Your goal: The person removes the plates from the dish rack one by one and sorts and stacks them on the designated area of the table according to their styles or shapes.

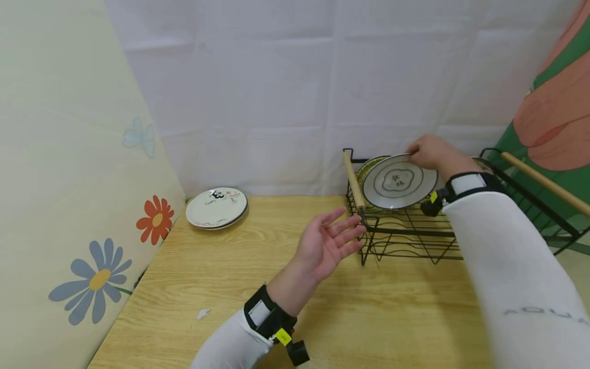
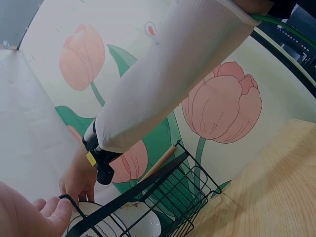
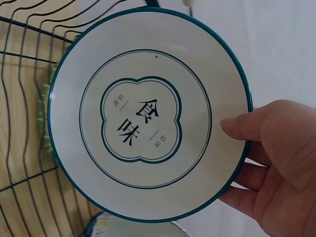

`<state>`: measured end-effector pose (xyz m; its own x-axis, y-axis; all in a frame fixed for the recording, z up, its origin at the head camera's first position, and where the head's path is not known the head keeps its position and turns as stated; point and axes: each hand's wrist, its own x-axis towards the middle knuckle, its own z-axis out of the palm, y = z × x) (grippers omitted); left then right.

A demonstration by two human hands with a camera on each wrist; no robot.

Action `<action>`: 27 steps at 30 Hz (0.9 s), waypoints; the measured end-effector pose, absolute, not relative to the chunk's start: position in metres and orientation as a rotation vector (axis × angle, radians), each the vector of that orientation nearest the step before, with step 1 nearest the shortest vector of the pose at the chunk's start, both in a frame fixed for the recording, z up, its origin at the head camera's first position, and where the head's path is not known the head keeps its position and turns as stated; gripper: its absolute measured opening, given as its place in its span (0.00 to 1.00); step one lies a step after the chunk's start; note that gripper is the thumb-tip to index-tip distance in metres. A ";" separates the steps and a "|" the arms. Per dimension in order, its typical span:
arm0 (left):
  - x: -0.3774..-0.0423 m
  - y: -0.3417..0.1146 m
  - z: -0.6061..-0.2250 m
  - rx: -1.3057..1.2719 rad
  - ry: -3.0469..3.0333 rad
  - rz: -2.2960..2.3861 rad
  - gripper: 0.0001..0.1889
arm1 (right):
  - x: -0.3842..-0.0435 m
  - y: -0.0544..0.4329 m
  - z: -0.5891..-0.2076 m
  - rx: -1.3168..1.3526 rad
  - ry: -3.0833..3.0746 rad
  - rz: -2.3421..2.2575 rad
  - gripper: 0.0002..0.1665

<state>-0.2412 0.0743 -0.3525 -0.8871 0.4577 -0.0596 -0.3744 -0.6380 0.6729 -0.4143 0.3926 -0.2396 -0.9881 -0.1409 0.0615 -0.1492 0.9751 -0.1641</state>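
A white plate with a dark green rim and Chinese characters in its middle [image 3: 143,118] is pinched at its edge by my right hand [image 1: 435,152], thumb on the face and fingers behind. It is tilted, over the left part of a black wire dish rack [image 1: 415,233] with wooden handles. Behind it, a green-patterned plate [image 1: 365,171] shows its edge in the rack. My left hand [image 1: 328,243] is held palm up beside the rack's left front corner, fingers loosely extended and holding nothing. In the left wrist view, part of the left hand [image 2: 29,215] shows near the rack.
Stacked plates [image 1: 216,207], the top one white with a dark design, lie at the table's back left. A small white scrap [image 1: 203,313] is on the wooden table [image 1: 184,277]. A white cloth [image 1: 258,102] hangs behind; flower-printed walls stand at both sides.
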 end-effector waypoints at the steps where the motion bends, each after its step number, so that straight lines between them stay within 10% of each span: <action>1: -0.241 0.074 -0.352 0.166 0.983 2.485 0.24 | -0.414 0.393 -0.236 0.232 -3.071 0.260 0.23; 27: -0.249 0.065 -0.345 0.192 0.959 2.531 0.24 | -0.385 0.441 -0.168 -0.004 -2.950 0.774 0.41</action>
<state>-0.2486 0.0647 -0.3449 -0.9002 0.4350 -0.0203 -0.3393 -0.6715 0.6587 -0.3850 0.4411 -0.1675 -0.9958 0.0260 0.0883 -0.0207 0.8714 -0.4901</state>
